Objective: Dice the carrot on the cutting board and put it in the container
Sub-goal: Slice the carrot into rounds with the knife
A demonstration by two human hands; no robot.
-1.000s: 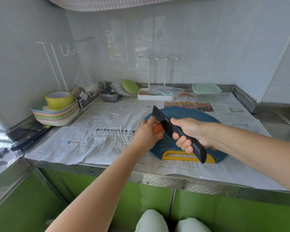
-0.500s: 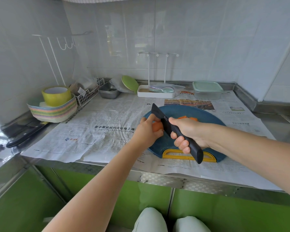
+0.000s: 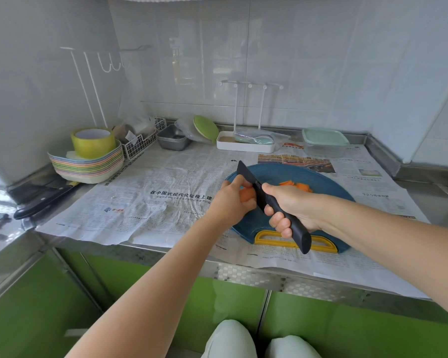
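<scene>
Carrot (image 3: 246, 196) under the blade on the blue cutting board (image 3: 282, 171). From my remote seat I see the uncut stub pinned down by the left hand (image 3: 232, 200), with the fingers curled over it so that only a little orange shows. The right hand (image 3: 292, 206) is wrapped firmly round the black handle of the knife (image 3: 250, 178). Its dark blade slants down across the stub, right beside the left fingertips. A small heap of cut pieces (image 3: 296, 186) lies on the board just behind the right hand and is partly hidden by it. The container (image 3: 323, 142) sits at the back of the counter near the wall, well apart from the board (its pale green lid looks to be on, so it must come off before anything goes in).

As I judge it, the main danger is to the fingers. The stub is short and round, the blade stands close against the holding hand, and a roll or a slip under pressure could bring the edge onto a fingertip. The board rests on newspaper (image 3: 166, 182), which may let it slide under a hard push. Loose pieces could also scatter off the board's rim when they are gathered.
</scene>
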